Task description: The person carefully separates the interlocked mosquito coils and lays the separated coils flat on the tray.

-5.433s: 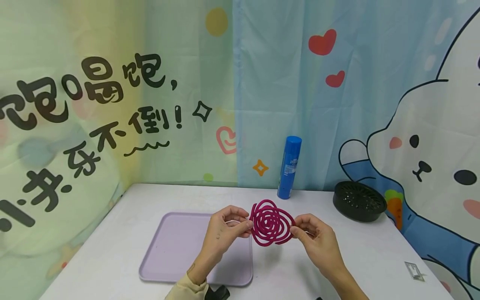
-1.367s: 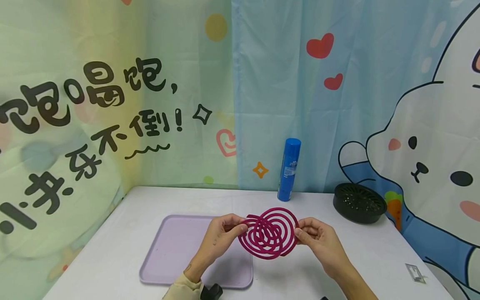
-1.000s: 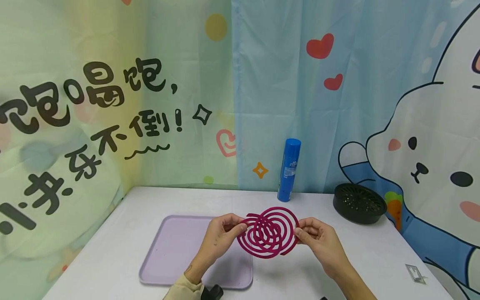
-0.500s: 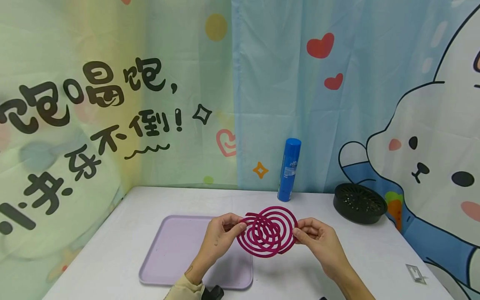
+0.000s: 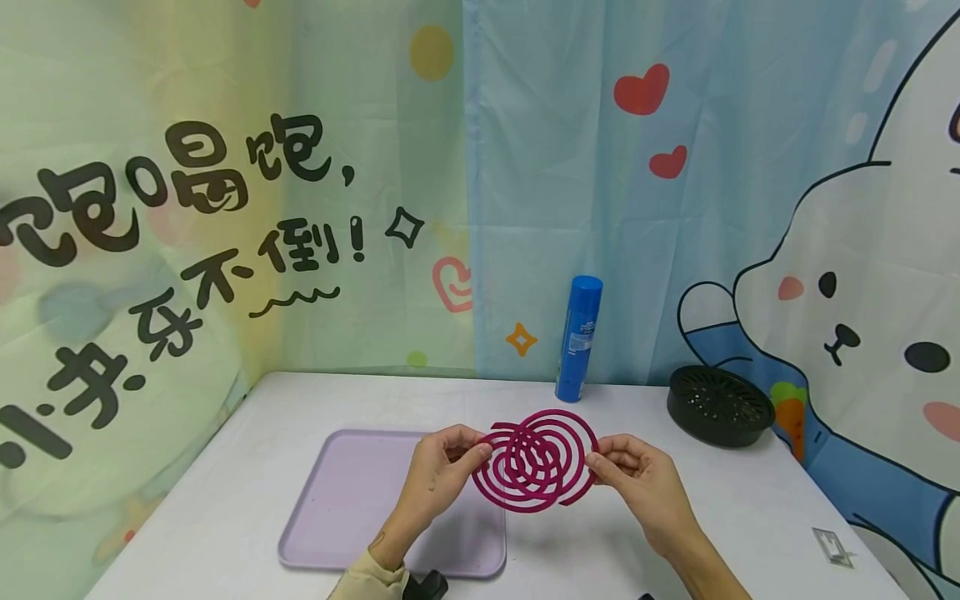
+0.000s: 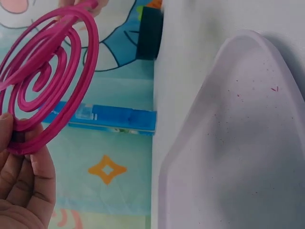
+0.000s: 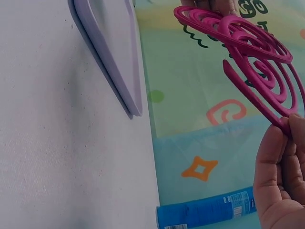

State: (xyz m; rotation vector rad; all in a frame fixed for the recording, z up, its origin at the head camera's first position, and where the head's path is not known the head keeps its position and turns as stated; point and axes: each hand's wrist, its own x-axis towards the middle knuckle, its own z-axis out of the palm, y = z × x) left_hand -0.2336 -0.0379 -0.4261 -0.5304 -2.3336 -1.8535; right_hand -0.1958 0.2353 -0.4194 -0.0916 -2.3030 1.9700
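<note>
Two magenta mosquito coils (image 5: 534, 457) are held up above the table, spirals overlapping in the middle and outer rings spread to either side. My left hand (image 5: 442, 471) pinches the left outer edge between thumb and fingers. At the opposite edge, my right hand (image 5: 637, 483) holds the right ring with thumb and fingertips. In the left wrist view the coils (image 6: 93, 52) appear at a slant, with the left thumb and fingers at the lower rim. The right wrist view shows the coils (image 7: 248, 50) crossing at an angle, one ring tilted against the other.
A lilac tray (image 5: 337, 500) lies on the white table (image 5: 600, 558), partly behind the left forearm. At the back stands a blue canister (image 5: 579, 337). A round black holder with a perforated top (image 5: 720, 408) sits back right. A small metal piece (image 5: 831, 547) lies near the right edge.
Over several seconds the coils have gone from a tighter nested bundle to two spirals spread sideways, with the hands slightly farther apart. In the last half second the coils have risen slightly.
</note>
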